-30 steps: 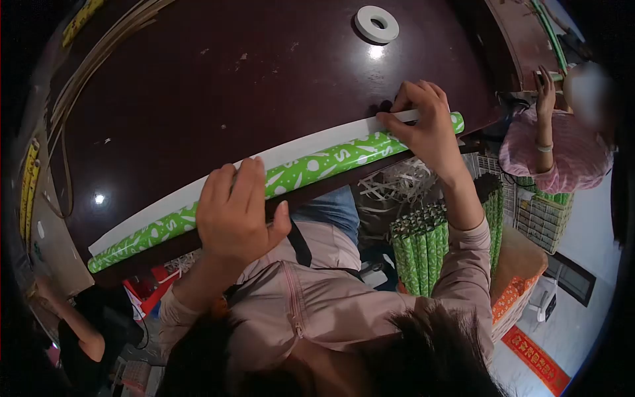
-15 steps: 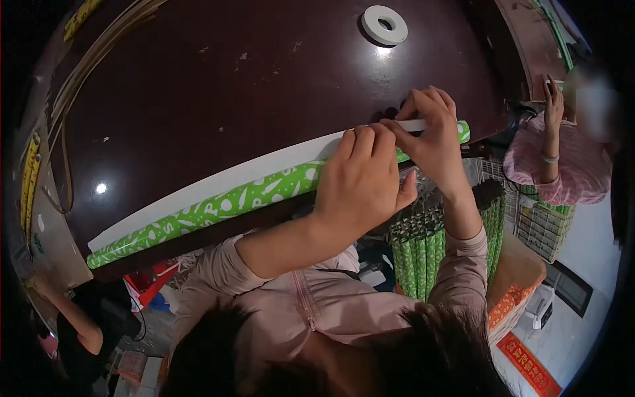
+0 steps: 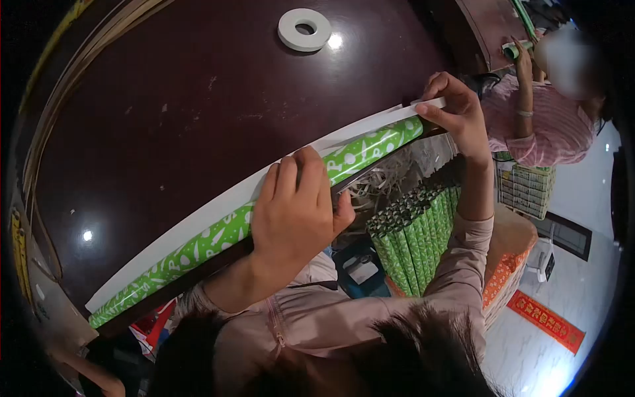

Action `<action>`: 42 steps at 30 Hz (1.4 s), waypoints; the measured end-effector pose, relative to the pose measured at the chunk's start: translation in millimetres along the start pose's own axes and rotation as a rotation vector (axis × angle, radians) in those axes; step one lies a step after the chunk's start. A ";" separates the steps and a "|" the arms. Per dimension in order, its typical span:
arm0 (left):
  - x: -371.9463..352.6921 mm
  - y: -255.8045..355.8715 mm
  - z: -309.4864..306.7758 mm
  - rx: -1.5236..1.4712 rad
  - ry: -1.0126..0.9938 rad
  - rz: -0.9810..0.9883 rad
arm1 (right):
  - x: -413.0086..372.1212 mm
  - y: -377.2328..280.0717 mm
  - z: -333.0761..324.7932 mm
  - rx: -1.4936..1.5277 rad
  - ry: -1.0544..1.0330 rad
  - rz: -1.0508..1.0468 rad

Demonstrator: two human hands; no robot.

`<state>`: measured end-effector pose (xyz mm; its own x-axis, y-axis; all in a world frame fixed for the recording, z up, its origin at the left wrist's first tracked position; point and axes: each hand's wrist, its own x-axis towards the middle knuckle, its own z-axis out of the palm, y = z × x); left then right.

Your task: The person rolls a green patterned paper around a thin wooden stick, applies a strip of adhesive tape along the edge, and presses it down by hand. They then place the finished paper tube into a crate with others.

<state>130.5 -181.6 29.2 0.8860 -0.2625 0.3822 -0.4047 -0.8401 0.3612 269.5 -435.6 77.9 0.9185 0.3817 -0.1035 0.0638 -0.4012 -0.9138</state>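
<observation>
A long green patterned roll [image 3: 360, 151] is laid along the near edge of the dark surface [image 3: 165, 145], and a white border [image 3: 192, 225] is seen lying flat along its far side. The roll is covered by the fingers of the left hand [image 3: 291, 205] near its middle; the thumb of this hand is apart from them, at the near side. By the right hand [image 3: 463, 119], a narrow white strip [image 3: 436, 103] is pinched between thumb and fingers, just beside the right end of the roll. Whether this strip is joined to the border cannot be told.

For good work, it is judged that the roll should be pressed evenly by the left fingers, without being flattened, so that no twist is made. The strip should be pulled only lightly, in line with the border, because by a slanted pull a wrinkle could be made or the right end could be lifted. The border is best smoothed little by little, from the pinched end towards the left hand.

A white ring of tape [image 3: 289, 36] is lying farther back on the surface, well apart from both hands. Below the near edge, many upright green rolls [image 3: 417, 245] are gathered.
</observation>
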 end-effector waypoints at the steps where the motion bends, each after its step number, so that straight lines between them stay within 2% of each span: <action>1: 0.7 -0.1 -1.9 0.014 -0.022 -0.005 | 0.9 6.0 -6.0 -0.023 0.032 -0.029; 9: 0.3 -2.5 -0.7 0.037 -0.074 0.014 | 0.9 38.8 -7.9 -0.127 0.106 -0.002; 13: 0.0 -2.7 -0.7 0.040 -0.091 -0.002 | 2.3 32.5 -3.0 -0.157 0.081 0.030; 18: 0.8 -2.3 -2.5 0.042 -0.115 -0.014 | 6.0 30.3 -1.3 -0.316 0.063 -0.056; 24: -0.3 -3.4 1.0 0.047 -0.116 -0.010 | 10.8 13.8 3.0 -0.524 0.022 -0.058; 37: -3.2 -1.7 4.9 0.047 -0.109 -0.003 | 14.2 11.1 5.5 -0.656 0.020 -0.021; 42: -3.9 -0.5 2.8 0.033 -0.108 -0.016 | 11.7 11.4 7.6 -0.673 0.088 0.010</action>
<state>127.9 -181.5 25.2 0.9122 -0.2973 0.2820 -0.3844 -0.8591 0.3379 277.9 -429.3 63.3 0.9468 0.3176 -0.0522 0.2582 -0.8463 -0.4659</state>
